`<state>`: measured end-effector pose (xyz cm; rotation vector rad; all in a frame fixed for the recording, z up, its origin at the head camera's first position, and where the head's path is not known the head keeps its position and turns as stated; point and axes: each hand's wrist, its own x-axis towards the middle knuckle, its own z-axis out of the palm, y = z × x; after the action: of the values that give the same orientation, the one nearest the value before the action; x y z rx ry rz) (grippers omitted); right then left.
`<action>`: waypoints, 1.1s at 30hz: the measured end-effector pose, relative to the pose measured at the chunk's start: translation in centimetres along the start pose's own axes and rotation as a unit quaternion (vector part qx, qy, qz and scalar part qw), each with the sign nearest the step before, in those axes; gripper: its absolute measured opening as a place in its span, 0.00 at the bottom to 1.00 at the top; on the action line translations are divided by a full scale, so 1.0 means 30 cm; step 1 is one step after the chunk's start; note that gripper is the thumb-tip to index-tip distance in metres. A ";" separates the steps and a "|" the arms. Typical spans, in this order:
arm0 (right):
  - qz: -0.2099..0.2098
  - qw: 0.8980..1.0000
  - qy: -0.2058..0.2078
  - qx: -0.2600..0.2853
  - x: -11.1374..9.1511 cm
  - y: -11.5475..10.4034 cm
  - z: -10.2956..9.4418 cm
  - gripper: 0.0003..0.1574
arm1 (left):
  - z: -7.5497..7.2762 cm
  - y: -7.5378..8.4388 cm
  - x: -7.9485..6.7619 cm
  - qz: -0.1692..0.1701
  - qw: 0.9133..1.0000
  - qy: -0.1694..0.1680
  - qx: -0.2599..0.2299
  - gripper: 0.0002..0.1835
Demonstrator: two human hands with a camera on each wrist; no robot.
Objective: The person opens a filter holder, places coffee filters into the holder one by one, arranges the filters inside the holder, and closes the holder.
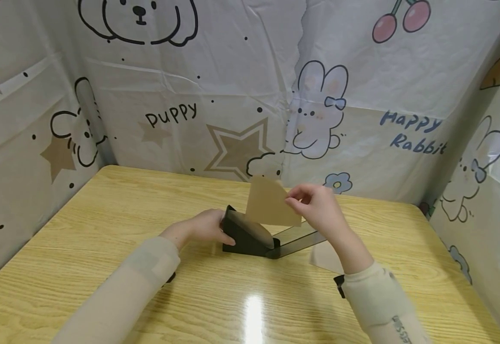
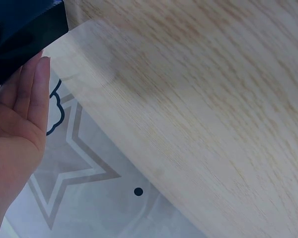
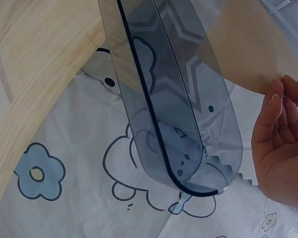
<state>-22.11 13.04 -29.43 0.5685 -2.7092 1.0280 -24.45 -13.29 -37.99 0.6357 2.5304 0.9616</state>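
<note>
My left hand [image 1: 207, 225] grips the back end of a black wedge-shaped holder [image 1: 246, 239] on the table, thumb on the near side. In the left wrist view, the fingers [image 2: 38, 94] lie along the black holder [image 2: 35, 42]. A clear tinted lid [image 1: 299, 243] extends from the holder's low end to the right, swung away from it. Between thumb and fingertips, my right hand [image 1: 319, 208] pinches a brown paper coffee filter [image 1: 269, 203] by its right edge, above the holder. The right wrist view shows the filter [image 3: 253, 47] beside the lid [image 3: 174, 124]. Tan paper shows inside the holder.
A pale paper piece [image 1: 325, 258], probably another filter, lies on the wooden table [image 1: 215, 296] under my right forearm. A patterned cloth [image 1: 233, 71] hangs behind the table and along both sides.
</note>
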 end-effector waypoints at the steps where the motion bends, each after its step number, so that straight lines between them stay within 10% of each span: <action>1: 0.000 1.000 -0.001 0.001 0.001 0.000 0.004 0.04 | 0.000 0.000 0.000 0.002 1.000 0.000 0.000 0.16; 33: 0.013 0.998 -0.059 0.013 0.007 0.004 0.126 0.03 | -0.001 0.001 0.002 0.005 1.000 0.000 0.010 0.17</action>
<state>-22.51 10.53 -32.22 0.6177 -2.8158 1.0699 -24.51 -13.27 -37.95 0.6549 2.5418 0.9401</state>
